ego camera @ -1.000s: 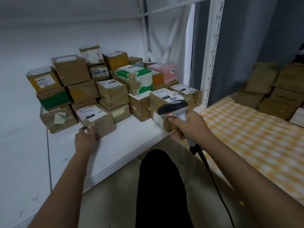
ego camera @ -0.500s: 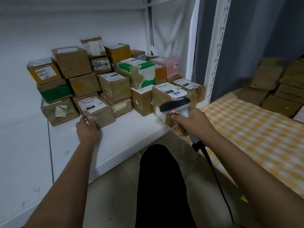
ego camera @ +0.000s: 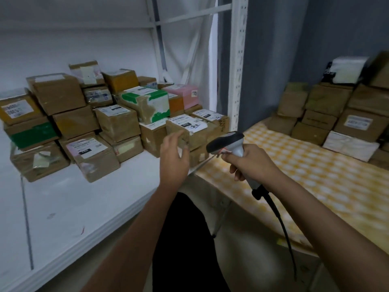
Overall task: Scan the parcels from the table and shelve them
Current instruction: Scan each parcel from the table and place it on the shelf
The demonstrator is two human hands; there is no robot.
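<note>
Several taped cardboard parcels are stacked on the white shelf (ego camera: 63, 207) at the left; the front one, a labelled brown parcel (ego camera: 92, 157), stands free at the shelf's front. My left hand (ego camera: 173, 157) hovers empty in mid-air, fingers relaxed, in front of the parcels at the shelf's right end (ego camera: 193, 131). My right hand (ego camera: 250, 163) grips the grey handheld barcode scanner (ego camera: 226, 143), its black head pointing left, cable trailing down. More parcels (ego camera: 328, 114) are piled at the back of the table with the yellow checked cloth (ego camera: 315, 182) on the right.
A white perforated shelf upright (ego camera: 237, 66) stands between shelf and table. A grey curtain hangs behind the table. My dark-clothed leg (ego camera: 185, 245) is below, between shelf edge and table edge. A white parcel (ego camera: 349, 145) lies at the pile's front.
My left hand let go of the labelled brown parcel at the shelf's front and moved right, toward the scanner. The view swung right, showing more of the table.
</note>
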